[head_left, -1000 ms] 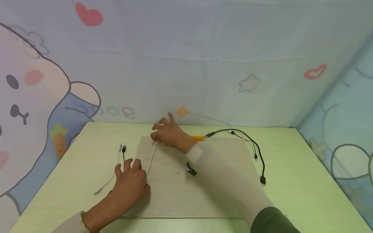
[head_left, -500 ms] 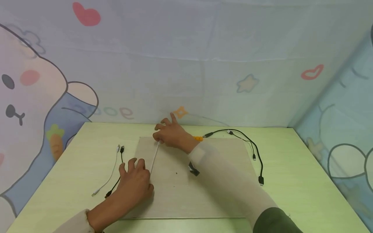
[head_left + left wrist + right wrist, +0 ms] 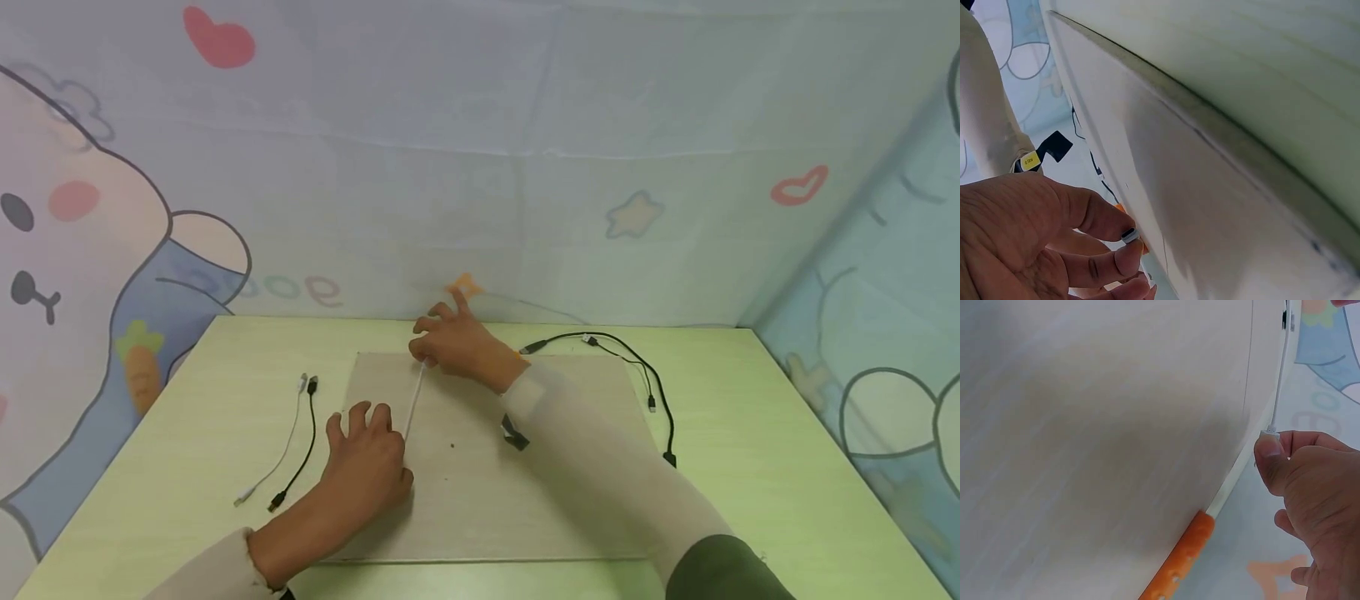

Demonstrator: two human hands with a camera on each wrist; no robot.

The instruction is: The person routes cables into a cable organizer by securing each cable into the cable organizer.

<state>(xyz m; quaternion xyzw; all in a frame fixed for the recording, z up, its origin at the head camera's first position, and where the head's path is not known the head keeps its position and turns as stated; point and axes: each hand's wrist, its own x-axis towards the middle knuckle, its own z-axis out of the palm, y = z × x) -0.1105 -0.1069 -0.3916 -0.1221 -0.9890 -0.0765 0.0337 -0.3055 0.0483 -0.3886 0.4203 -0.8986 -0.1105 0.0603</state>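
Note:
A white cable stretches straight between my two hands, over the pale board. The left hand pinches its near end between thumb and finger; the small metal-tipped connector pokes out in the left wrist view. Farther back, near the board's rear edge, the right hand pinches the other end, its white plug showing above the thumb in the right wrist view. To the left of the board lie a second white cable and a short black cable, side by side.
A long black cable curves along the board's right side, with a thinner black cable inside its bend. At the board's rear edge lies an orange bumpy piece. A dark strap end hangs from the right sleeve. A printed cloth backs the table.
Both hands have shifted to the right with the white cable held taut between them. The black cable on the left, partly covered before by the left hand, now shows whole.

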